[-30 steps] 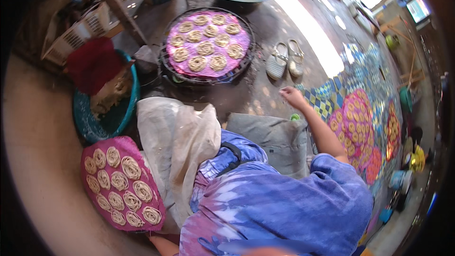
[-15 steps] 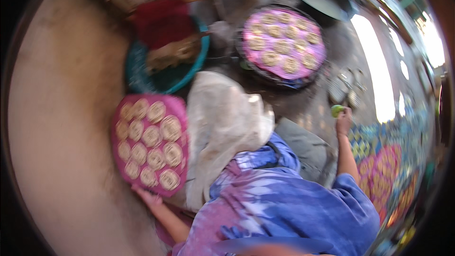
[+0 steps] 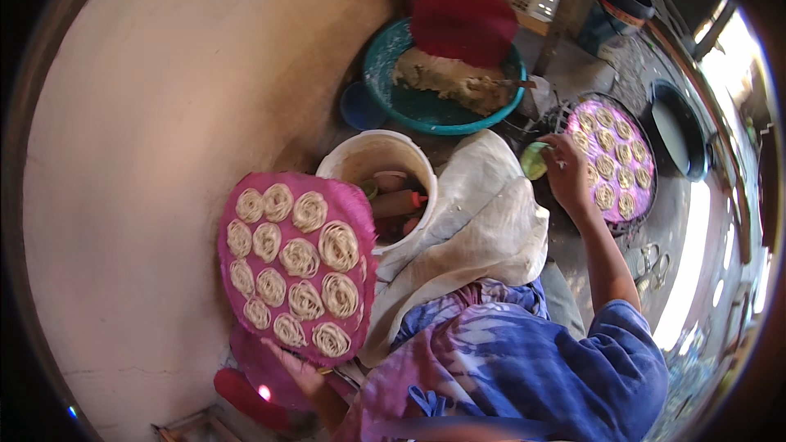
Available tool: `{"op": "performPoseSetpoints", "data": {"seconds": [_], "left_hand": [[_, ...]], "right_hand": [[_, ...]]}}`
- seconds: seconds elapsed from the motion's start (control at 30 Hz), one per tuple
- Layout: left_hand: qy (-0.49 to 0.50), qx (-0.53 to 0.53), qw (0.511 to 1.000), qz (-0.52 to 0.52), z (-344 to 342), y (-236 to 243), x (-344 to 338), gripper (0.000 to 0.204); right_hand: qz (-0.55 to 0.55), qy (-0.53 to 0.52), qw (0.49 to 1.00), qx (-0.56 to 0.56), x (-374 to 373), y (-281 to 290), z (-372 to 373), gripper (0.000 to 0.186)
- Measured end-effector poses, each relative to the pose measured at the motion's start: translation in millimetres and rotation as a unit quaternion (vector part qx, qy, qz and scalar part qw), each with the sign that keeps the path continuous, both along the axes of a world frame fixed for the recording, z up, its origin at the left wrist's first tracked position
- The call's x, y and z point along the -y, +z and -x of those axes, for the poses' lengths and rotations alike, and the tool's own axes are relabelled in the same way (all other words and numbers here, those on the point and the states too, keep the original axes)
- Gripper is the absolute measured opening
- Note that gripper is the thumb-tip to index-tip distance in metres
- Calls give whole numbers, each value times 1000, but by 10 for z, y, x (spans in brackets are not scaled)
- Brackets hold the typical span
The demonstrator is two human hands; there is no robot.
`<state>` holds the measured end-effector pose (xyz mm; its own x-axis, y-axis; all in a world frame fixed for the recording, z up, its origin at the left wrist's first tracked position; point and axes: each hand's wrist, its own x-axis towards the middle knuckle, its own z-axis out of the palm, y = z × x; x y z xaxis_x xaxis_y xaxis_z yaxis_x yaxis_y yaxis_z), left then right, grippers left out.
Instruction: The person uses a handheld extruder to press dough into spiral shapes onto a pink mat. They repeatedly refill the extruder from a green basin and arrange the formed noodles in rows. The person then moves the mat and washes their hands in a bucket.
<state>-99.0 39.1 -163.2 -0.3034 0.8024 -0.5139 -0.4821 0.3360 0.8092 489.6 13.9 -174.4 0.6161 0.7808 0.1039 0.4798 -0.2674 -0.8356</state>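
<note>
My left hand (image 3: 295,367) holds the near edge of a pink cloth-covered tray (image 3: 315,196). Some of its fingers are hidden beneath that edge. Several pale coiled noodle nests (image 3: 305,300) lie in rows on the pink surface. My right hand (image 3: 567,172) is raised past my knees, its fingers closed round a small light-green, slightly see-through thing (image 3: 535,161) whose kind I cannot make out. Just right of that hand, lower down, another pink round tray (image 3: 612,211) bears more such nests.
A white bucket (image 3: 340,160) with bottles inside stands beside the held tray. Behind it sit a teal basin (image 3: 438,128) of dough under a red cover (image 3: 463,20) and a small blue tub (image 3: 360,106). A dark basin of pale liquid (image 3: 700,135) is far right. A wall (image 3: 123,155) rises at left.
The view has swung left, bringing the white bucket into sight. My right hand, with the green thing, has moved from the right side to beside the far tray. My left hand still holds its tray.
</note>
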Motion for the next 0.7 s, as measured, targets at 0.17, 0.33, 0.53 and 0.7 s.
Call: {"op": "performPoseSetpoints", "data": {"seconds": [0.17,0.33,0.53,0.7], "left_hand": [[74,-18,996,-39,127,-285,183,82],[118,-43,991,-44,198,-401,263,82],[134,-45,988,-57,224,-457,296,82],[190,-50,980,-35,269,-487,330,80]], "right_hand": [[19,271,962,-26,-1305,-435,569,21],[185,545,792,203,-2305,-1375,1236,20],[250,545,728,332,-2703,-2702,1966,20],[280,537,729,321,-2560,-2960,2085,26]]}}
